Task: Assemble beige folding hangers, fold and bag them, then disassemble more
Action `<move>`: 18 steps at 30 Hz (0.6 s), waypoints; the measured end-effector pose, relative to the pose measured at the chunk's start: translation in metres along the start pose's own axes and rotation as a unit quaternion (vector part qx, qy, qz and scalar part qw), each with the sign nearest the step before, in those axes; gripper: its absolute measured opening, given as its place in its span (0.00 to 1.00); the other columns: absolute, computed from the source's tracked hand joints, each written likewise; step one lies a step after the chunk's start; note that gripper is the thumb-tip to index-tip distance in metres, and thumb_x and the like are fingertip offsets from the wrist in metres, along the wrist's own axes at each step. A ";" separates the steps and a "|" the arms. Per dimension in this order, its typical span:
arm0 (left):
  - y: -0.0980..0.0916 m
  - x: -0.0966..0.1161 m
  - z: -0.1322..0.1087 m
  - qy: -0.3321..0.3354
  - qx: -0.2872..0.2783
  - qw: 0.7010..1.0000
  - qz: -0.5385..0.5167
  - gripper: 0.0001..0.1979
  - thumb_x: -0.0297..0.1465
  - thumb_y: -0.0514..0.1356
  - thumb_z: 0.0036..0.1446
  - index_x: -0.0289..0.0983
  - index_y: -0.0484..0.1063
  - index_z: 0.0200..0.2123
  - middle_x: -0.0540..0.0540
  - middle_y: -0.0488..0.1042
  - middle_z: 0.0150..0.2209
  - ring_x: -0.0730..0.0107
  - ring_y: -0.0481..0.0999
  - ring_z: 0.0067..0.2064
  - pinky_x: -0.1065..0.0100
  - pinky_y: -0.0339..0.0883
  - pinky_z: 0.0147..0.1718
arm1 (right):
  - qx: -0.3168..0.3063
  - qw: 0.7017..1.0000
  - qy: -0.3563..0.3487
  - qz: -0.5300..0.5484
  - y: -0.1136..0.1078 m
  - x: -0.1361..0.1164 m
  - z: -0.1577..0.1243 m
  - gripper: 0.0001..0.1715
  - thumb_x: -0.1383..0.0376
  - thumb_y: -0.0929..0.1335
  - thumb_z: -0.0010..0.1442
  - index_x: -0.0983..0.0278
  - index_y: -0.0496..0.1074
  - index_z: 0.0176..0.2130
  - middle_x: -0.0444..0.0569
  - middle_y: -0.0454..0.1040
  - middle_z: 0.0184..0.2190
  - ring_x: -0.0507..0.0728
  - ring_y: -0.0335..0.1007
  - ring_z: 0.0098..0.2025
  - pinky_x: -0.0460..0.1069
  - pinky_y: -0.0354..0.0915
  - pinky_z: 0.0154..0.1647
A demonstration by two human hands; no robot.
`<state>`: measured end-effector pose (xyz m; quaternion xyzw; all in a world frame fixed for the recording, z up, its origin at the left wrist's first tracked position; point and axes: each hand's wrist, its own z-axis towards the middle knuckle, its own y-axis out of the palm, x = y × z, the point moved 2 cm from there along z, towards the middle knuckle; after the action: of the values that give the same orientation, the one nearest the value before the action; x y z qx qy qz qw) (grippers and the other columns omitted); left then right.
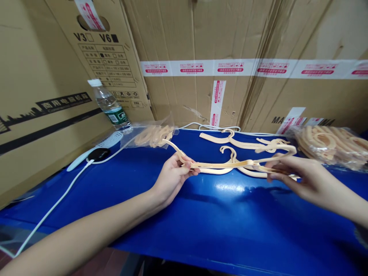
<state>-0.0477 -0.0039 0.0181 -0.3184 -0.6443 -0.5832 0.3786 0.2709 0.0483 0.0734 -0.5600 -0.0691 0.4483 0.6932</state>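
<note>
A beige plastic folding hanger [221, 165] is held up above the blue table between my two hands. My left hand [174, 176] pinches one arm of it near the end, and a curved tip sticks out past the fingers. My right hand [303, 174] grips the other side, by the pivot, where the hook bends round; its fingertips are partly hidden. Just behind, a second hanger [231, 152] lies on the table, partly covered by the held one. Farther back lies another hanger [214, 138], with more beige hanger parts [273, 142] to its right.
Clear bags of beige hanger parts lie at the back left [153, 136] and right [330, 142]. At left are a water bottle [110, 105], a pale blue hairbrush [107, 142] and a black device [98, 154] on a white cable [61, 203]. Cardboard boxes [184, 46] wall the back of the table [201, 222].
</note>
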 end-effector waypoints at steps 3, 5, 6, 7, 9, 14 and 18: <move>0.002 0.002 0.000 0.008 -0.018 1.000 -0.015 0.10 0.24 0.69 0.52 0.34 0.69 0.28 0.48 0.76 0.30 0.71 0.77 0.31 0.70 0.76 0.35 | -0.031 0.999 -0.023 -0.001 -0.002 0.002 0.000 0.06 0.60 0.68 0.65 0.59 0.73 0.39 0.46 0.80 0.31 0.55 0.77 0.30 0.45 0.70 0.30; 0.002 0.003 0.000 0.008 -0.022 0.999 -0.031 0.09 0.24 0.68 0.55 0.33 0.69 0.29 0.45 0.78 0.37 0.70 0.78 0.36 0.68 0.77 0.39 | -0.028 0.999 -0.021 0.000 -0.006 0.004 0.001 0.06 0.60 0.68 0.66 0.59 0.72 0.40 0.45 0.80 0.31 0.54 0.77 0.30 0.45 0.69 0.30; 0.003 0.003 0.000 0.004 -0.026 0.999 -0.036 0.09 0.23 0.67 0.56 0.33 0.69 0.28 0.44 0.78 0.40 0.69 0.78 0.39 0.67 0.77 0.40 | -0.028 0.999 -0.021 -0.001 -0.007 0.005 0.001 0.06 0.59 0.68 0.66 0.59 0.72 0.40 0.46 0.80 0.32 0.54 0.77 0.30 0.45 0.69 0.30; 0.004 0.004 0.000 -0.004 -0.031 0.999 -0.039 0.09 0.23 0.66 0.58 0.33 0.69 0.28 0.42 0.78 0.42 0.68 0.78 0.41 0.67 0.77 0.41 | -0.031 0.999 -0.019 -0.002 -0.008 0.005 0.002 0.07 0.59 0.68 0.65 0.60 0.72 0.39 0.46 0.79 0.32 0.55 0.77 0.31 0.45 0.69 0.31; 0.005 0.005 0.000 -0.021 -0.047 0.998 -0.043 0.09 0.22 0.63 0.60 0.33 0.69 0.28 0.41 0.78 0.42 0.67 0.78 0.41 0.66 0.78 0.40 | -0.036 0.999 -0.015 -0.005 -0.009 0.006 0.002 0.07 0.59 0.68 0.65 0.60 0.72 0.38 0.46 0.79 0.32 0.55 0.76 0.31 0.45 0.69 0.31; 0.008 0.010 -0.001 -0.035 -0.073 0.996 -0.048 0.10 0.20 0.59 0.63 0.33 0.69 0.28 0.41 0.78 0.40 0.69 0.77 0.37 0.69 0.77 0.35 | -0.033 0.999 -0.017 -0.010 -0.010 0.005 0.001 0.08 0.58 0.68 0.65 0.60 0.73 0.38 0.47 0.79 0.32 0.55 0.76 0.30 0.46 0.68 0.29; 0.009 0.010 -0.002 -0.048 -0.076 0.995 -0.034 0.09 0.20 0.61 0.61 0.32 0.69 0.28 0.41 0.78 0.39 0.69 0.77 0.36 0.70 0.76 0.34 | -0.014 0.999 -0.038 -0.012 -0.012 0.003 0.001 0.08 0.58 0.67 0.65 0.60 0.73 0.38 0.47 0.80 0.31 0.56 0.77 0.29 0.47 0.69 0.30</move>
<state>-0.0451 -0.0047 0.0310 -0.3520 -0.6256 -0.6271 0.3023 0.2788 0.0516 0.0822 -0.5509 -0.1084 0.4603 0.6877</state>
